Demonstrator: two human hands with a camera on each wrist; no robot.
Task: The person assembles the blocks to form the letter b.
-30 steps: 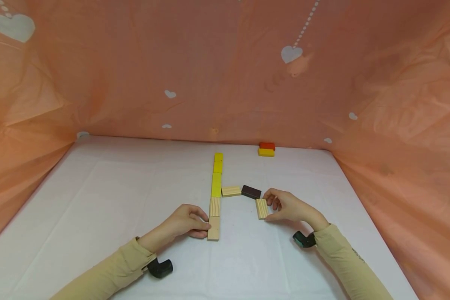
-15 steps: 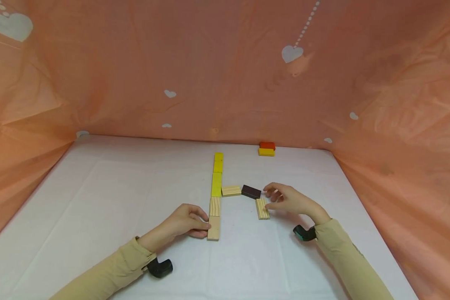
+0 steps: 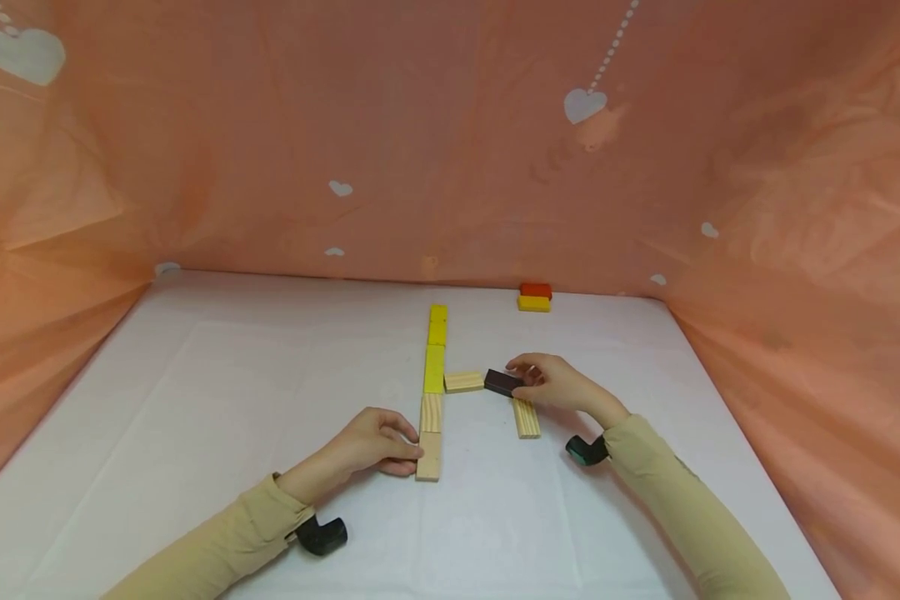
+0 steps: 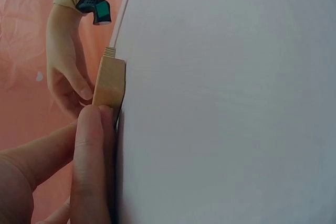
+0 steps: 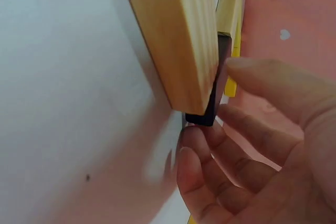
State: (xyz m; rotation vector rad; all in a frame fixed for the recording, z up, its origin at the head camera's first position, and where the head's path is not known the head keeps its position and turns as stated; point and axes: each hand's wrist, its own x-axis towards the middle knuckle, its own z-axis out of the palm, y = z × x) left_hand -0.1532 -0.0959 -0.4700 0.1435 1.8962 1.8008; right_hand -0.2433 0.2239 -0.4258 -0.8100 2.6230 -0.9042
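My left hand [image 3: 375,442] rests at the near end of a straight column of blocks, its curled fingers and thumb at the left edge of a plain wooden block [image 3: 430,458]. Beyond that lie a striped wooden block [image 3: 431,412] and several yellow blocks [image 3: 435,367]. My right hand [image 3: 558,383] holds a dark brown block [image 3: 499,382], thumb on the near side and fingers at the far side and end. A pale wooden block [image 3: 463,382] links the column to the dark one. From the dark block's right end, another striped block [image 5: 173,45] extends toward me.
At the back right of the white table [image 3: 270,358], a red block [image 3: 536,290] lies against a yellow-orange block [image 3: 534,304]. A peach curtain [image 3: 420,150] with white hearts borders the back and sides. Black wrist cameras [image 3: 322,536] hang below both sleeves.
My right hand has let go of the striped block on the right, lifted off, and moved left and away to the dark brown block. The left hand has stayed in place.
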